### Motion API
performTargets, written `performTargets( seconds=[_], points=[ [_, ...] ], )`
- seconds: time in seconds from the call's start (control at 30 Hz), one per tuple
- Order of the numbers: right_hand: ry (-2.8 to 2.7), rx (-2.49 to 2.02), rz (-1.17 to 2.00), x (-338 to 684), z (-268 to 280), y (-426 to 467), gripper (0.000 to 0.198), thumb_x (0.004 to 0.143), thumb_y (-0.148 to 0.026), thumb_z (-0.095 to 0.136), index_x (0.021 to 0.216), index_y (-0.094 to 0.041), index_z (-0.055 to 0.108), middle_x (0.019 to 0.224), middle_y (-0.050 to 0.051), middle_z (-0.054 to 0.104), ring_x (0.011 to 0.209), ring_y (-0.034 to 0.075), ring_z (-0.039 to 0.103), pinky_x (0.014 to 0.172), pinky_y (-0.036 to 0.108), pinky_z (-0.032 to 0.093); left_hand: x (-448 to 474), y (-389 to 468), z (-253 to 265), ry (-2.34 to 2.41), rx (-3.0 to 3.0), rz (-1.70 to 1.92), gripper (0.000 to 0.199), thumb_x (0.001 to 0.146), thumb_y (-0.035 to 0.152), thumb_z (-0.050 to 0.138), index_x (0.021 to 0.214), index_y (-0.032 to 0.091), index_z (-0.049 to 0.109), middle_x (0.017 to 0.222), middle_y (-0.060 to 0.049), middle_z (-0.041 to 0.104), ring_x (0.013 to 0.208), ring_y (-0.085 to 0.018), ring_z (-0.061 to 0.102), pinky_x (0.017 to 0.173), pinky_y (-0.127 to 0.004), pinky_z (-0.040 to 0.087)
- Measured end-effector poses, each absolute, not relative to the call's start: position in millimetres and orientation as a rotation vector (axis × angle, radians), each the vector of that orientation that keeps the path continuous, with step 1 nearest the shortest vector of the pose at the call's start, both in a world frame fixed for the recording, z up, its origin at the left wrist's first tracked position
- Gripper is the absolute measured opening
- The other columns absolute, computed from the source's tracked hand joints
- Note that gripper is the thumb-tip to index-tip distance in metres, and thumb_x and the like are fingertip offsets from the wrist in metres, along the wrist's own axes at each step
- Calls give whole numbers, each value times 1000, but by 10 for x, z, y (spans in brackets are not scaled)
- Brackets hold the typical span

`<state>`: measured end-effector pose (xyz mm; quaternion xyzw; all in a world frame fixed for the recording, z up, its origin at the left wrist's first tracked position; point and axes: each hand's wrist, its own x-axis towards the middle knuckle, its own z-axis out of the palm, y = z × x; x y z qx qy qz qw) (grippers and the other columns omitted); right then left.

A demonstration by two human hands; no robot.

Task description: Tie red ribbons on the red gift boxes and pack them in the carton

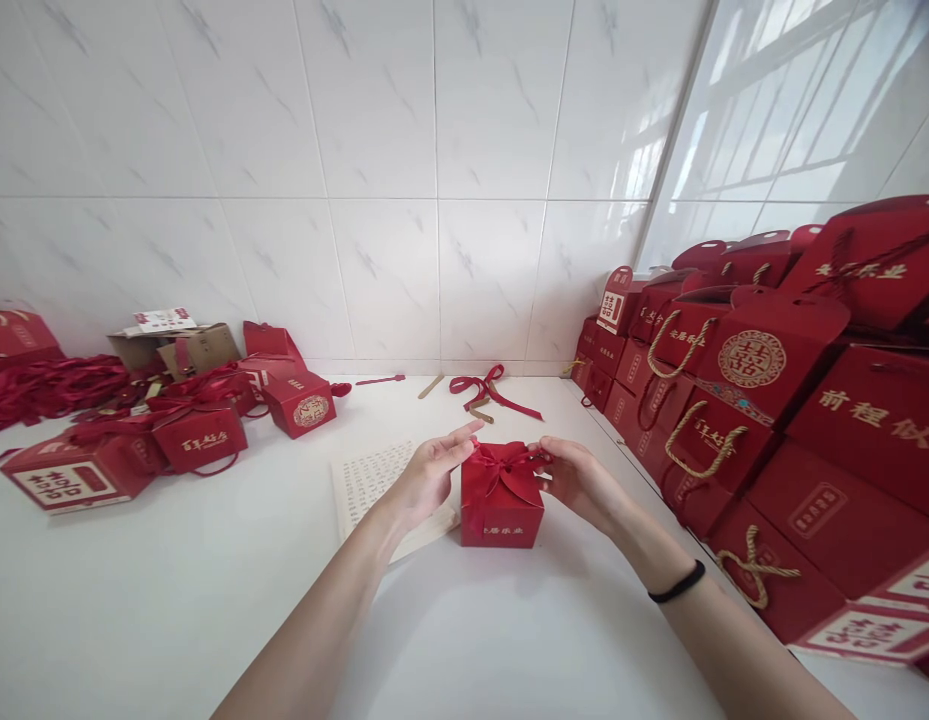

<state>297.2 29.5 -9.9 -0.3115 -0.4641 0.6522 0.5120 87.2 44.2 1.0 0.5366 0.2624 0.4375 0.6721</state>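
Note:
A small red gift box (501, 525) with gold characters stands upright on the white table in front of me. A dark red ribbon (503, 462) is tied in a bow over its folded top flaps. At the box's upper left, my left hand (432, 472) pinches one loop of the ribbon. My right hand (573, 475) has its fingers closed on the loop at the other side. Under my left wrist lies a sheet of paper with rows of writing (374, 485), partly covered by the hand.
Stacked red gift boxes (749, 400) with rope handles line the right side. On the left stand more red boxes (201, 440), a heap of red ribbon (51, 390) and an open cardboard box (198, 350). A loose ribbon bow (483, 385) lies near the tiled wall (381, 280).

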Motion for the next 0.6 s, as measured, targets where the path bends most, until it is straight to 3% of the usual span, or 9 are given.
performTargets(
  seconds=[0.17, 0.3, 0.43, 0.5, 0.6],
  points=[
    [-1084, -789, 1579, 2958, -93, 292, 26, 68, -41, 74, 72, -16, 67, 84, 6, 61, 79, 20, 53, 66, 28, 44, 850, 451, -30, 626, 1257, 973, 33, 76, 45, 64, 59, 16, 63, 141, -5, 40, 130, -32, 31, 104, -38, 25],
    [-1094, -794, 1563, 2947, -83, 287, 24, 69, -40, 73, 70, -17, 66, 84, 6, 61, 80, 20, 54, 66, 28, 44, 845, 458, -34, 629, 1231, 979, 30, 75, 42, 66, 60, 16, 62, 137, -6, 44, 128, -29, 34, 100, -36, 28],
    [-1146, -797, 1542, 2941, -103, 291, 24, 73, -40, 69, 72, -16, 65, 88, 8, 62, 81, 20, 55, 69, 29, 45, 837, 485, -22, 662, 1204, 984, 24, 71, 40, 66, 69, 16, 65, 108, -8, 62, 107, -26, 50, 93, -35, 33],
    [-1176, -812, 1543, 2953, -132, 311, 25, 74, -41, 66, 74, -16, 64, 90, 9, 62, 80, 20, 55, 70, 30, 45, 824, 499, -17, 691, 1182, 998, 22, 68, 36, 68, 78, 16, 65, 90, -6, 64, 93, -22, 54, 87, -33, 36],
    [-1243, -902, 1442, 2971, -135, 326, 27, 77, -43, 61, 76, -16, 60, 89, 9, 60, 82, 22, 56, 67, 31, 45, 793, 507, -12, 722, 1218, 1028, 24, 64, 27, 69, 85, 18, 62, 91, -3, 61, 82, -16, 55, 80, -31, 37]
  ],
)
